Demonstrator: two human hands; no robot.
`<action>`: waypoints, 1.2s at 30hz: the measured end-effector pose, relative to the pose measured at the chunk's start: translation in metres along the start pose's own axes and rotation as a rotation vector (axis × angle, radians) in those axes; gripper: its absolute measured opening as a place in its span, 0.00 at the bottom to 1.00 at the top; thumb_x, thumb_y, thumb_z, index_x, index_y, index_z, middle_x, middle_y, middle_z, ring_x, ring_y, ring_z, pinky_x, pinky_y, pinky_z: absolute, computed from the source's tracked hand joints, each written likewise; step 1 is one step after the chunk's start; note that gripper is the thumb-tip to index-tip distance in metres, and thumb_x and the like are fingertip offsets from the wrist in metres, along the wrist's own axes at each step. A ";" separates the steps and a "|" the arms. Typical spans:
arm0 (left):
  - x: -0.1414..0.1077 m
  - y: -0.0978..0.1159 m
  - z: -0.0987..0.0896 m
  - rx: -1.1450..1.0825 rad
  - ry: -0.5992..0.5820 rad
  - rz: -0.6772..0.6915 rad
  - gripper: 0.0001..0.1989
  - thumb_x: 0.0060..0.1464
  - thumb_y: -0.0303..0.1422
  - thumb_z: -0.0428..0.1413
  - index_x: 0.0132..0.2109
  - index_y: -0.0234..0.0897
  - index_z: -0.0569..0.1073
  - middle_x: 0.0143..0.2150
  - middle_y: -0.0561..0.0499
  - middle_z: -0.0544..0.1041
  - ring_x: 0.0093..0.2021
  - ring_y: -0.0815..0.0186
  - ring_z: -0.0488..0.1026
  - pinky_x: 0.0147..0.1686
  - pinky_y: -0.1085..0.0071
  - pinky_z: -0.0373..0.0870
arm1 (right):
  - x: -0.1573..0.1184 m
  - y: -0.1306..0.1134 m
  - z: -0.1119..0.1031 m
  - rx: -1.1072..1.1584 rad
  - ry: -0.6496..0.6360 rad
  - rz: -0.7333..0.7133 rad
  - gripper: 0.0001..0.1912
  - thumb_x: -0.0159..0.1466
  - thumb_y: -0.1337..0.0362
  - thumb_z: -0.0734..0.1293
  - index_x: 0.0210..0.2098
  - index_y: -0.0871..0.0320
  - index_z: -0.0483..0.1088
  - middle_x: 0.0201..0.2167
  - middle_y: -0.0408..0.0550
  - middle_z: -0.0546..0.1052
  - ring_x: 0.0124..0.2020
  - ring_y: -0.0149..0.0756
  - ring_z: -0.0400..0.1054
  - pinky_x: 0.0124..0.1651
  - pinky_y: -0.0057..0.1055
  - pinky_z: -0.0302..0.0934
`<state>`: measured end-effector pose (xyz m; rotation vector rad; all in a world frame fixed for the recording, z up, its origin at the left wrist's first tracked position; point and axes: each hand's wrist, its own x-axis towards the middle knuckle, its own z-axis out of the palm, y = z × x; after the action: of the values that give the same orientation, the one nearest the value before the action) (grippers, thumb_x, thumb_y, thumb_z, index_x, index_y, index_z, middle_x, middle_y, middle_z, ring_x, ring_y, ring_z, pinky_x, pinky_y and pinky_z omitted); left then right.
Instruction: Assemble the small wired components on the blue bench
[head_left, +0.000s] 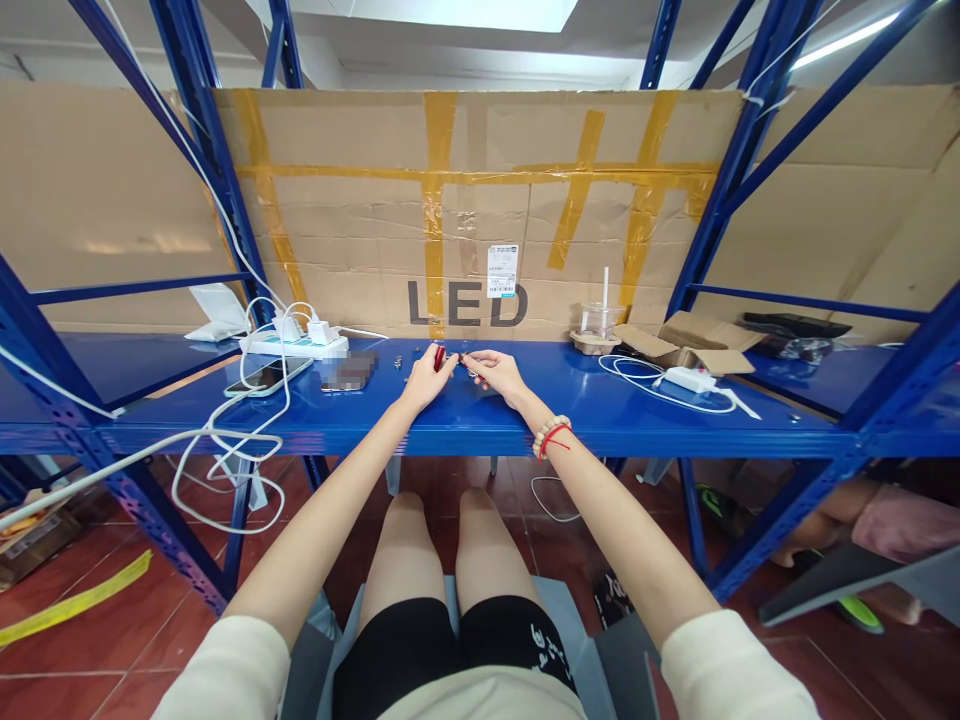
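My left hand [427,382] is closed around a small red object [439,357] above the blue shelf top [360,418]. It is too small in view for me to name its kind. Close beside it, my right hand [501,376] pinches with thumb and fingertips at something tiny and dark. The fingertips of both hands almost meet. A few small metal bits [397,363] lie on the shelf just left of my left hand. A beaded bracelet [552,436] with a red string is on my right wrist.
On the left are a power strip [294,346] with white chargers, a phone [270,378] and looping white cables [217,432]. To the right stand a plastic cup [600,322] with a straw, an open cardboard box [694,340] and a white adapter [690,379]. Cardboard [360,240] walls the back.
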<state>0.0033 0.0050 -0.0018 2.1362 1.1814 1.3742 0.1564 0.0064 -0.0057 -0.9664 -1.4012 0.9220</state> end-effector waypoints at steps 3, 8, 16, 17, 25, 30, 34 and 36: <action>-0.002 0.003 0.000 -0.002 -0.046 0.013 0.15 0.52 0.45 0.46 0.29 0.38 0.58 0.25 0.54 0.71 0.26 0.70 0.68 0.32 0.72 0.64 | 0.000 0.002 0.000 -0.014 -0.049 -0.026 0.20 0.45 0.58 0.73 0.34 0.63 0.72 0.24 0.48 0.75 0.18 0.24 0.64 0.14 0.18 0.52; -0.001 0.001 0.001 0.015 -0.078 0.002 0.12 0.52 0.41 0.47 0.28 0.38 0.56 0.23 0.56 0.67 0.23 0.71 0.67 0.29 0.72 0.63 | 0.004 0.011 0.000 0.013 -0.195 -0.050 0.19 0.45 0.63 0.73 0.37 0.62 0.73 0.31 0.50 0.77 0.27 0.30 0.69 0.20 0.19 0.59; 0.001 -0.003 0.003 -0.052 -0.084 -0.031 0.10 0.50 0.36 0.50 0.29 0.38 0.55 0.24 0.55 0.69 0.21 0.71 0.66 0.28 0.72 0.64 | 0.006 0.018 -0.003 -0.079 -0.120 -0.123 0.17 0.50 0.64 0.70 0.39 0.63 0.74 0.33 0.51 0.77 0.31 0.34 0.71 0.26 0.24 0.65; 0.001 -0.002 0.003 -0.049 -0.080 -0.035 0.10 0.50 0.36 0.50 0.29 0.37 0.56 0.23 0.55 0.69 0.21 0.71 0.66 0.28 0.73 0.64 | 0.006 0.018 -0.004 -0.118 -0.114 -0.144 0.17 0.50 0.64 0.70 0.39 0.63 0.74 0.32 0.51 0.77 0.31 0.35 0.71 0.26 0.25 0.65; 0.001 -0.002 0.002 -0.067 -0.091 -0.053 0.10 0.49 0.37 0.51 0.30 0.37 0.58 0.22 0.56 0.68 0.21 0.72 0.65 0.27 0.74 0.63 | 0.004 0.014 -0.003 -0.430 -0.084 -0.425 0.13 0.54 0.66 0.67 0.39 0.59 0.75 0.31 0.49 0.78 0.31 0.35 0.71 0.37 0.31 0.65; 0.004 -0.007 0.003 -0.110 -0.059 -0.096 0.06 0.47 0.31 0.50 0.29 0.37 0.58 0.20 0.58 0.64 0.18 0.73 0.63 0.24 0.74 0.61 | 0.006 0.013 -0.003 -0.362 -0.016 -0.380 0.13 0.53 0.66 0.68 0.38 0.61 0.75 0.31 0.50 0.77 0.32 0.36 0.71 0.36 0.30 0.66; 0.005 -0.009 0.001 -0.127 -0.054 -0.135 0.04 0.49 0.32 0.48 0.30 0.36 0.61 0.18 0.57 0.65 0.18 0.72 0.63 0.20 0.76 0.58 | 0.004 0.008 -0.004 -0.230 0.026 -0.251 0.15 0.50 0.62 0.69 0.36 0.64 0.74 0.30 0.53 0.77 0.31 0.37 0.71 0.25 0.26 0.65; 0.005 -0.008 0.001 -0.143 -0.095 -0.120 0.07 0.50 0.35 0.49 0.31 0.37 0.60 0.19 0.56 0.67 0.18 0.72 0.63 0.18 0.76 0.58 | 0.004 0.007 -0.004 -0.182 0.049 -0.209 0.16 0.49 0.61 0.70 0.35 0.63 0.74 0.30 0.53 0.77 0.31 0.37 0.71 0.23 0.24 0.63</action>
<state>0.0016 0.0142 -0.0050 1.9751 1.1202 1.2521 0.1609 0.0126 -0.0107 -0.9492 -1.5307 0.6208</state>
